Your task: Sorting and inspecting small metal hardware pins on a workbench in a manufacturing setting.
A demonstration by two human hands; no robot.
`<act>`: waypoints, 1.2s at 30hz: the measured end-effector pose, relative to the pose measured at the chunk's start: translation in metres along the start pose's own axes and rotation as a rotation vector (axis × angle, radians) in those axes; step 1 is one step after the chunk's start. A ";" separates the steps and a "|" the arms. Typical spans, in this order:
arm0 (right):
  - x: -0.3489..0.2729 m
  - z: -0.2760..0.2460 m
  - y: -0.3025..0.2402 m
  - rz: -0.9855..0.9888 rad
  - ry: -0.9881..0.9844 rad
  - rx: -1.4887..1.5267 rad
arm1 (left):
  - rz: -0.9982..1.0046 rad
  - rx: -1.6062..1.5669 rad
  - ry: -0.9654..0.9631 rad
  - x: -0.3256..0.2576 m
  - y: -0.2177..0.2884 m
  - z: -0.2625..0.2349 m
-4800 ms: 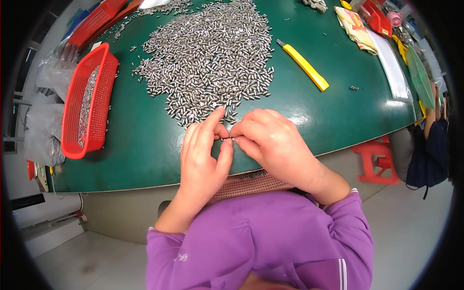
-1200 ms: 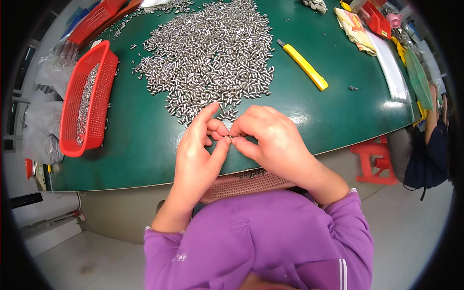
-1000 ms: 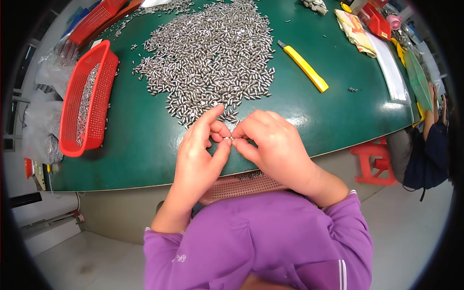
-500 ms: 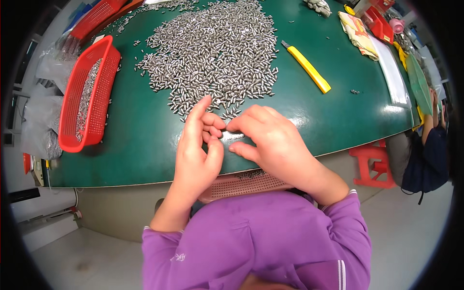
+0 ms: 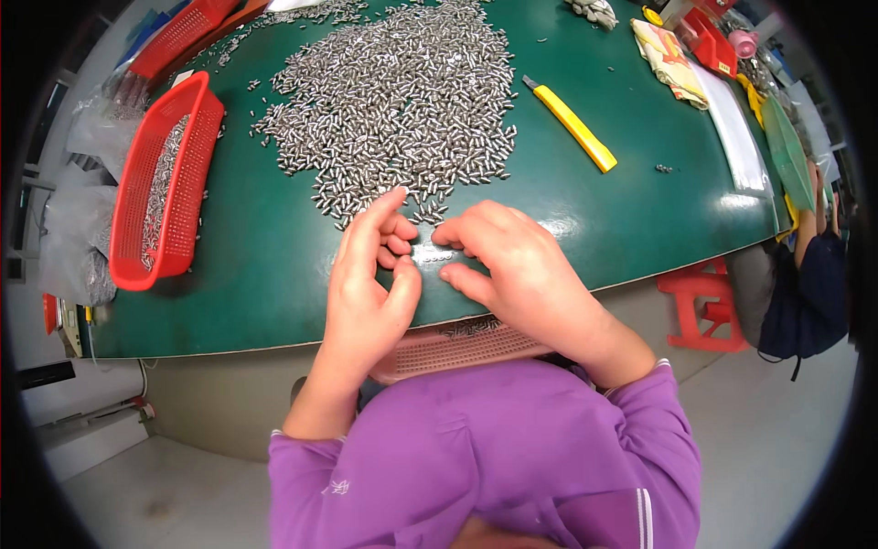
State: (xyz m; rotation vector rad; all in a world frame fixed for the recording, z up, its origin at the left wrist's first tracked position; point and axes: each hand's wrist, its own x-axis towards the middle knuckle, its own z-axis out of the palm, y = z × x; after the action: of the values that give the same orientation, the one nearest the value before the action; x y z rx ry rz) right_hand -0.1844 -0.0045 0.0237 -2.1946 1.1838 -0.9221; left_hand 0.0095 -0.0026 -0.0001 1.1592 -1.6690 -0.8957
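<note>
A short row of small shiny metal pieces [image 5: 436, 258] lies on the green tabletop between my hands. On its left is my left hand [image 5: 368, 279], with the index finger stretched out, the other fingers loosely curled and the thumb apart. My right hand [image 5: 517, 261] arches over the right end of the row, its thumb and fingertips separated by a gap. Neither hand visibly holds anything. Just beyond my fingertips spreads a large pile of small pointed metal pieces [image 5: 393, 110].
A red perforated basket [image 5: 206, 156] holding metal pieces stands at left. A pink basket [image 5: 448, 352] with pieces sits below the table's front edge. A yellow utility knife [image 5: 574, 128] lies right of the pile. A red stool [image 5: 700, 306] and another person [image 5: 809, 284] are at right.
My hands have drawn slightly apart, and the right thumb and fingers have spread, showing more of the row. The whole view has shifted a little.
</note>
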 end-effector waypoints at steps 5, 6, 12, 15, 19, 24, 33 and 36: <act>-0.008 -0.026 0.003 0.114 0.149 -0.069 | 0.153 0.271 -0.090 0.000 0.008 -0.002; -0.008 -0.034 0.006 0.128 0.200 -0.124 | 0.178 0.279 -0.077 0.000 0.008 0.000; -0.023 -0.056 0.031 0.314 0.388 -0.173 | 0.228 0.386 -0.053 0.003 0.009 0.003; -0.030 -0.054 0.038 0.342 0.397 -0.166 | 0.215 0.366 -0.047 0.004 0.009 0.006; -0.029 -0.057 0.038 0.340 0.399 -0.164 | 0.177 0.310 -0.032 0.003 0.010 0.004; -0.018 -0.072 0.056 0.179 0.483 -0.444 | 0.250 0.291 0.106 -0.005 0.014 0.004; 0.001 -0.086 0.080 0.232 0.244 -0.624 | 0.406 0.573 -0.179 -0.006 0.043 0.029; -0.007 -0.083 0.080 0.265 0.299 -0.635 | 0.432 0.526 -0.179 -0.005 0.035 0.031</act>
State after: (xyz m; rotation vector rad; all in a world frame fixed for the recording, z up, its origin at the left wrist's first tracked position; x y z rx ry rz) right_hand -0.2915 -0.0465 0.0220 -2.3128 2.0887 -0.8588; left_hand -0.0299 0.0153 0.0194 0.9998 -2.2749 -0.2980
